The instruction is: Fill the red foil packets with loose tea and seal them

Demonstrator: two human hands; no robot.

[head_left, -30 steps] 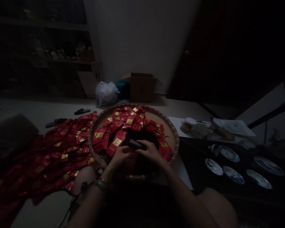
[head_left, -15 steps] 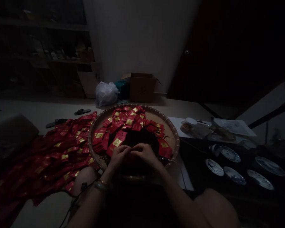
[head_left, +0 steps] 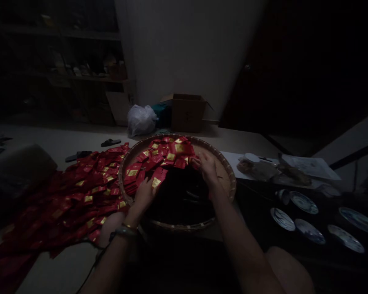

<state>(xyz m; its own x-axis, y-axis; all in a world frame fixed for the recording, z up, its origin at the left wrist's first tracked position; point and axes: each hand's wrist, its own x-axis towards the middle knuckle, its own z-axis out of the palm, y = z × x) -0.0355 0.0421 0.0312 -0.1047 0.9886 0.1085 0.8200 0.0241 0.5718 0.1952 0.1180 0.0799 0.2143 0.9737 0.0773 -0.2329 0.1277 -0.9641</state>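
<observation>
Nearest, a left hand (head_left: 144, 197) and a right hand (head_left: 206, 169) are well apart, both reaching over a round woven bamboo tray (head_left: 230, 181). The left lies on red packets with gold labels (head_left: 159, 179) at the tray's left side, a gold bangle (head_left: 129, 226) on its wrist. The right, fingers (head_left: 203, 158) raised, sits at the edge of the same packets toward the right rim. Whether either hand grips one, I cannot tell in this light. The tray's near half holds a dark loose heap (head_left: 180, 200) (tea leaves, perhaps; too dim to say), and the packets cover its far half. A much bigger spread of red packets (head_left: 79, 196) lies off the tray's left rim, across the pale counter (head_left: 61, 141). Past the right rim sit a sheet of paper (head_left: 231, 161), a clear lidded jar (head_left: 248, 163) and blue-and-white saucers (head_left: 303, 203). At the counter's far edge stand a white plastic bag (head_left: 141, 120) and an open cardboard box (head_left: 187, 112).
</observation>
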